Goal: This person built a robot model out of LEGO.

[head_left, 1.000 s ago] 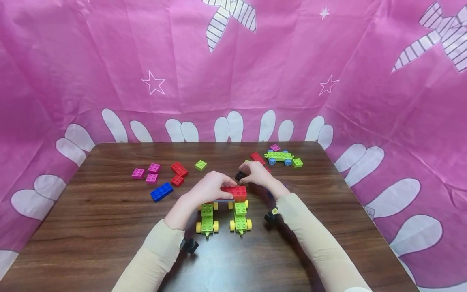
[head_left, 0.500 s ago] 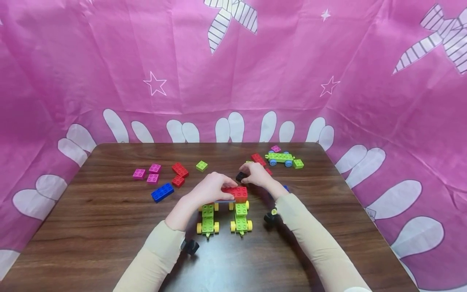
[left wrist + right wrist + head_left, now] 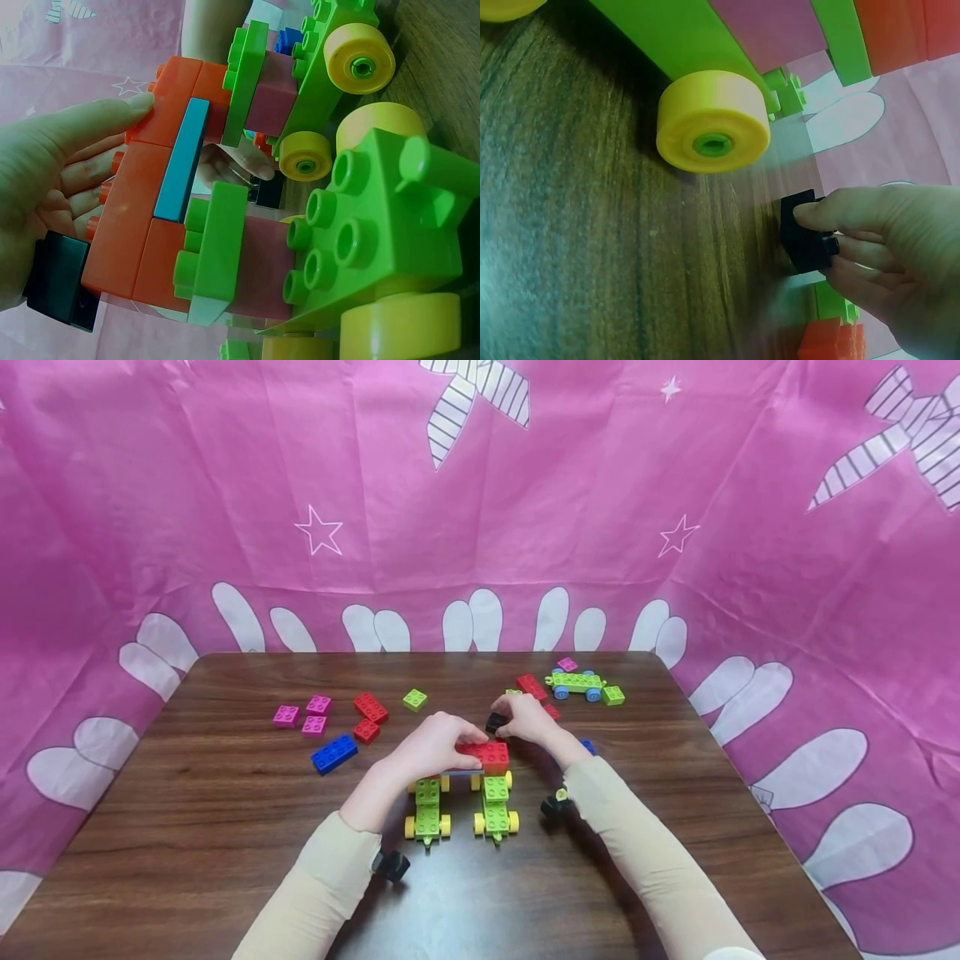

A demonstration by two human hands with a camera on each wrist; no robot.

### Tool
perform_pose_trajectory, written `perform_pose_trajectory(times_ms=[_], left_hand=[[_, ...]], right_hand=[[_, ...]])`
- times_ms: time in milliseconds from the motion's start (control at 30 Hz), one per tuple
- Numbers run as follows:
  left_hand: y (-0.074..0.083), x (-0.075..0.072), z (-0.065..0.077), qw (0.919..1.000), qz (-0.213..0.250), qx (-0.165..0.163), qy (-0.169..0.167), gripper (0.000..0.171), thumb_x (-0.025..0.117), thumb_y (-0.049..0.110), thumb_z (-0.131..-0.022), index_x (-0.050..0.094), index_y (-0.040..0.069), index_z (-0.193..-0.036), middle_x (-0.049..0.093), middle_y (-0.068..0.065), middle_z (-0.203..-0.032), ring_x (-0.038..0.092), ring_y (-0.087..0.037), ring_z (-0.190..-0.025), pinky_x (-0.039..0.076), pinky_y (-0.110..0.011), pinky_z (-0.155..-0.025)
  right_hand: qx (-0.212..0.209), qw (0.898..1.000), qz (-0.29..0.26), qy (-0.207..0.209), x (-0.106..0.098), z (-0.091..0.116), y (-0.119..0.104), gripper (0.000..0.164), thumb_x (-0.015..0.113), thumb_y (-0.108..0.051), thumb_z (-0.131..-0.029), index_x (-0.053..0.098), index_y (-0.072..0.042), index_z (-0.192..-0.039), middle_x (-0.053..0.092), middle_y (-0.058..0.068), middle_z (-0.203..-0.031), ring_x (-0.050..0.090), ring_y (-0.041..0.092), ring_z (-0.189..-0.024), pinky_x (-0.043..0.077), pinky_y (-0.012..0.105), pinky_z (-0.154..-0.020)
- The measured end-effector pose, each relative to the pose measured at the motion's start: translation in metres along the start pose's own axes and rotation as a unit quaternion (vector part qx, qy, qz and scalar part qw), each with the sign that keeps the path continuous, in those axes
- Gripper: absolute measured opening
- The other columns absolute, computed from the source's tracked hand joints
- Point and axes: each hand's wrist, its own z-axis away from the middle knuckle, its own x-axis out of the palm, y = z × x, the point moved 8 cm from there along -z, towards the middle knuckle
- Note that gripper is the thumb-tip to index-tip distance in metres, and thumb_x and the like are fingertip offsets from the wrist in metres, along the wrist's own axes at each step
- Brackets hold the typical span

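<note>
My left hand grips the row of red bricks across the top of a built structure, fingers mostly hidden behind it. In the left wrist view, a black brick sits at the row's end by the palm. Below the red bricks come a thin blue piece, green bricks, pink bricks and two green wheeled bases with yellow wheels. Just beyond it, my right hand pinches a small black brick between thumb and fingers, close to the tabletop.
Loose pink bricks, red bricks, a blue brick and a green brick lie left. At back right stand a green car base with blue wheels and a green brick. A blue brick lies partly behind my right forearm.
</note>
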Motion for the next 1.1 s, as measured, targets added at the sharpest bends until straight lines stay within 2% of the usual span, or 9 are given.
perform_pose_trajectory(times_ms=[200,800,1000,1100], left_hand=[[0.000,0.000,0.000,1.0000,-0.006,0.001,0.000,0.036,0.080,0.020,-0.082,0.073,0.009,-0.115,0.074,-0.004,-0.112,0.069,-0.017,-0.104,0.055,-0.035,-0.092],[-0.001,0.001,-0.001,1.0000,0.000,-0.002,0.000,0.035,0.080,0.019,-0.082,0.073,0.009,-0.115,0.074,-0.004,-0.111,0.069,-0.017,-0.103,0.055,-0.035,-0.091],[0.000,-0.001,-0.001,1.0000,-0.002,-0.001,0.001,0.035,0.079,0.019,-0.082,0.073,0.008,-0.115,0.074,-0.006,-0.111,0.069,-0.018,-0.104,0.055,-0.036,-0.092],[0.000,0.000,0.000,1.0000,-0.006,0.003,0.001,0.035,0.079,0.019,-0.082,0.073,0.007,-0.114,0.074,-0.006,-0.111,0.069,-0.018,-0.104,0.055,-0.036,-0.092]], right_hand=[[0.004,0.999,0.029,-0.018,0.003,-0.003,-0.001,0.043,0.079,-0.011,-0.081,0.066,0.000,-0.120,0.069,0.016,-0.118,0.064,0.030,-0.111,0.051,0.045,-0.099],[0.027,0.999,0.022,-0.003,0.007,-0.005,0.000,0.041,0.081,-0.013,-0.080,0.067,-0.001,-0.117,0.070,0.016,-0.113,0.064,0.028,-0.104,0.053,0.044,-0.095],[0.012,1.000,0.014,0.004,0.000,-0.004,-0.003,0.040,0.078,-0.012,-0.082,0.066,-0.002,-0.119,0.069,0.015,-0.116,0.063,0.029,-0.108,0.052,0.046,-0.097],[-0.013,1.000,0.008,0.024,-0.007,0.000,-0.007,0.041,0.079,-0.012,-0.082,0.066,-0.001,-0.120,0.069,0.017,-0.116,0.064,0.030,-0.108,0.052,0.046,-0.096]])
